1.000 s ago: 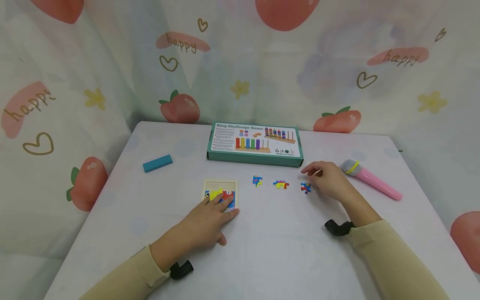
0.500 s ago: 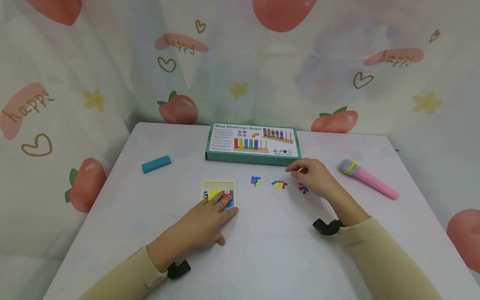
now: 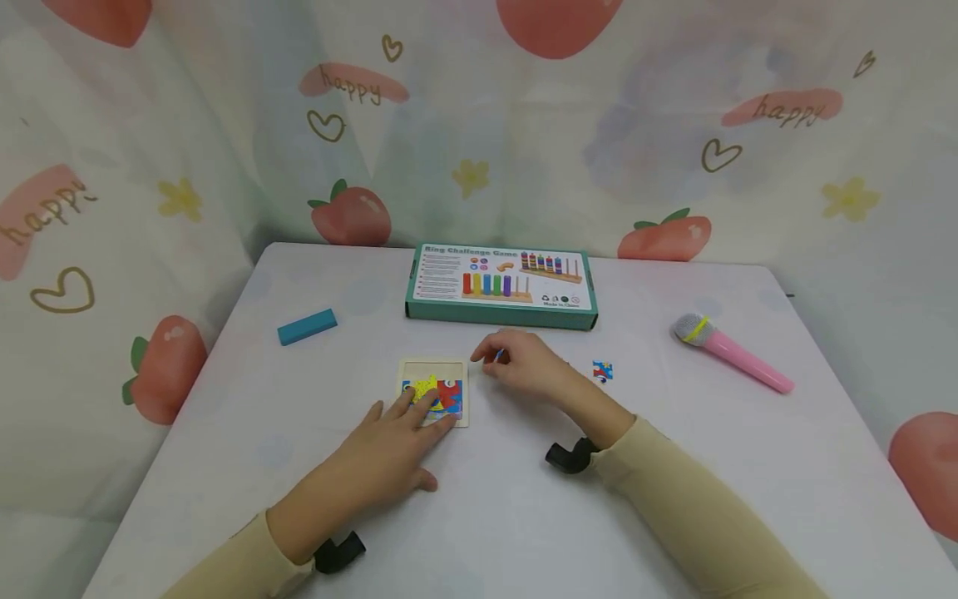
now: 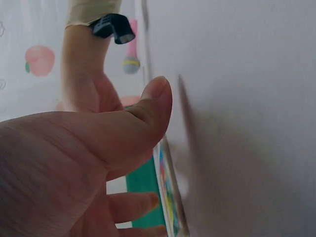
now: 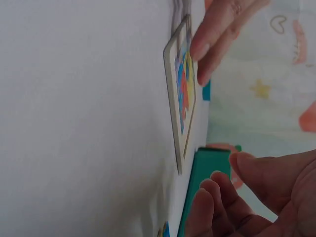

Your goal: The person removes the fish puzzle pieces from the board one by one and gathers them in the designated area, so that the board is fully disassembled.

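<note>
Lying beneath the spread fingers of the left hand (image 3: 367, 453), the framed jigsaw tray (image 3: 465, 387) looks light and stiff, best steadied at its rim; the fingers of the right hand (image 3: 524, 366) curve just beside it, thumb apart, apparently pinching nothing. A loose jigsaw piece (image 3: 602, 370), right of those fingers, is probably thin, best pinched by opposite edges. Beyond the fingertips, a green box (image 3: 501, 316) reads "Ring Challenge Game", the backdrop (image 3: 427, 125) "happy".

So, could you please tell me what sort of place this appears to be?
It is probably a small play or filming corner: a fruit-printed fabric backdrop hangs behind a tray puzzle and a green-edged Ring Challenge Game box.
</note>
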